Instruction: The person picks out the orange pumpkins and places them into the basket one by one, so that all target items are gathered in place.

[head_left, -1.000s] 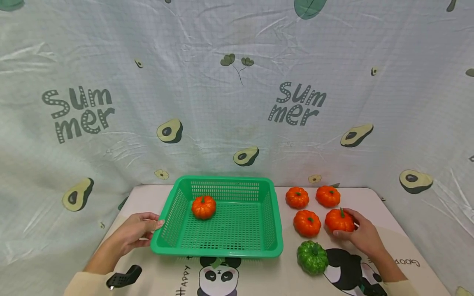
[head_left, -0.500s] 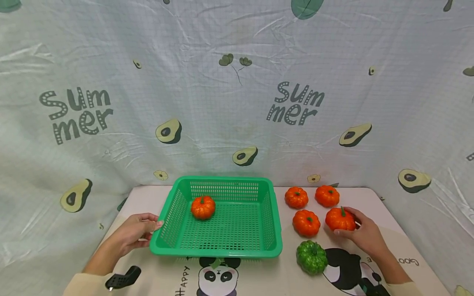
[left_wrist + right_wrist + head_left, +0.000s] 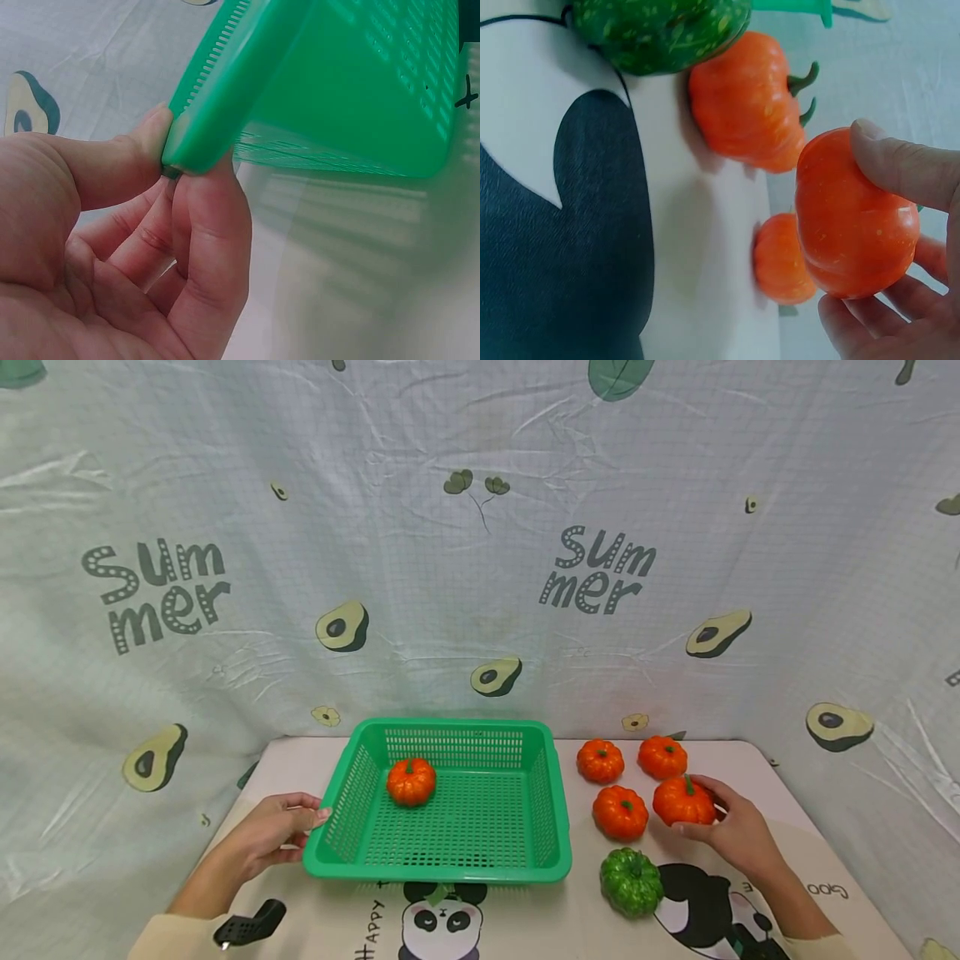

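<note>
My left hand (image 3: pixel 272 833) pinches the left rim of a green plastic basket (image 3: pixel 442 872); in the left wrist view the thumb lies on one side of the rim (image 3: pixel 217 97) and fingers on the other. One orange pumpkin (image 3: pixel 411 782) sits inside the basket, towards its left. On the right, my right hand (image 3: pixel 738 833) grips another orange pumpkin (image 3: pixel 682 801) between thumb and fingers. The right wrist view shows this held pumpkin (image 3: pixel 855 217) raised off the table. Near it stand three more orange pumpkins (image 3: pixel 621 812) and a green pumpkin (image 3: pixel 632 882).
The table (image 3: pixel 577 927) has a printed cover with a panda (image 3: pixel 442 922) and a black-and-white figure (image 3: pixel 697 902). Behind it hangs a pale curtain (image 3: pixel 420 568) with avocado prints. A black strap (image 3: pixel 251 924) crosses the left sleeve.
The pumpkin in my right hand has come up slightly and shifted a little left. My left hand keeps its pinch on the basket rim, and the basket stays in place.
</note>
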`<state>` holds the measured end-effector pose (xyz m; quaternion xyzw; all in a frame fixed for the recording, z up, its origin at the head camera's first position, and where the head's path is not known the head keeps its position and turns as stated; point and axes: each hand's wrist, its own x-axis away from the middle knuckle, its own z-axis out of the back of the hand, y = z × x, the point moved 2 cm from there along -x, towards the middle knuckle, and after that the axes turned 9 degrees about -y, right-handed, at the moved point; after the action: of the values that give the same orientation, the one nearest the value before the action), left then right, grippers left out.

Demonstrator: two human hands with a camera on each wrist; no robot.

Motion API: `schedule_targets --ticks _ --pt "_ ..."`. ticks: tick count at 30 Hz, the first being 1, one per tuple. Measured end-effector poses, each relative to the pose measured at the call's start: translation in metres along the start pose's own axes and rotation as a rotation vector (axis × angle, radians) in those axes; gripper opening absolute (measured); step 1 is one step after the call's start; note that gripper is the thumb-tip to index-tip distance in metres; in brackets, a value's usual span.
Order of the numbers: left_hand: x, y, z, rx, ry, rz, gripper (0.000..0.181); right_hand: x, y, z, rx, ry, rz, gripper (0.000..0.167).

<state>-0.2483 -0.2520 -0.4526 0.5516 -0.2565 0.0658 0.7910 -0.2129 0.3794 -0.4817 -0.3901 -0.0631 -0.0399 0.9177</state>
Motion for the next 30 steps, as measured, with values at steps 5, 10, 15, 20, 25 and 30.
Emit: schedule_targets --ticks 5,10,15,20,25,30 --pt "0.0 0.0 0.0 0.001 0.001 0.002 0.037 0.003 -0.008 0.001 -0.012 -0.011 0.011 0.095" --pt "0.0 -0.001 0.0 0.004 -0.002 0.003 0.037 0.006 -0.016 0.0 -0.024 -0.015 0.017 0.094" --pt "0.0 -0.001 0.0 0.008 -0.007 0.003 0.036 0.009 -0.023 -0.001 -0.035 -0.022 0.023 0.094" --pt "-0.001 -0.001 0.0 0.01 -0.008 0.008 0.037 0.011 -0.031 -0.001 -0.024 -0.018 0.06 0.092" --pt "-0.001 0.0 0.001 0.01 -0.008 0.008 0.036 0.012 -0.038 -0.002 -0.022 -0.027 0.079 0.092" --pt "0.0 0.0 0.0 0.006 -0.009 0.007 0.036 0.015 -0.048 -0.004 -0.04 -0.039 0.092 0.092"
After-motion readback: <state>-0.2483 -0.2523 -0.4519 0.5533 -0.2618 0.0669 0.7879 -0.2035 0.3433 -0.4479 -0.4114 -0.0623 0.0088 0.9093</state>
